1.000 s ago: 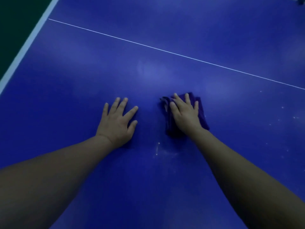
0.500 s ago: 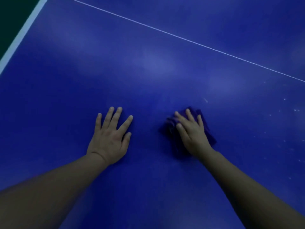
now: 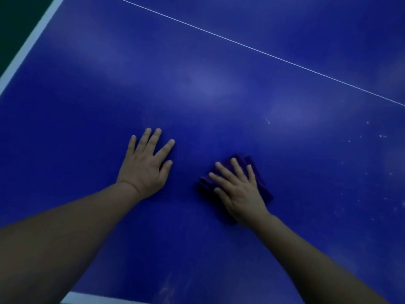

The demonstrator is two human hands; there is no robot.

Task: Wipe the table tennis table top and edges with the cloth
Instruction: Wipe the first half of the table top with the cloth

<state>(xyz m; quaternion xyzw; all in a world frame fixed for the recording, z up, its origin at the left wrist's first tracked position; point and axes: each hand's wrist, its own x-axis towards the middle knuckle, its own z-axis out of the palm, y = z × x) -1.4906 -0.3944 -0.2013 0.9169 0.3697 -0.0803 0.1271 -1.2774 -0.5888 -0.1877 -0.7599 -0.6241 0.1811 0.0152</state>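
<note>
Our right hand lies flat on the folded purple cloth, the fingers straight and a little spread, and it presses the cloth down on the table. The fingers do not curl around the cloth; they only lie on top of it. The cloth shows around the hand, mostly past the fingertips and on the right side of the palm.

Our left hand is released and holds nothing. It rests flat on the bare blue surface, fingers spread, just beside the cloth on its left but apart from it. Both forearms come in from the lower corners of the view.

Farther out, a thin white line crosses the table from the upper middle down to the right edge. A wider white border runs along the table's left side, and a piece of border shows also at the near edge. Small pale specks are scattered on the surface to the right of the cloth, and a faint pale smear lies near the bottom edge.
</note>
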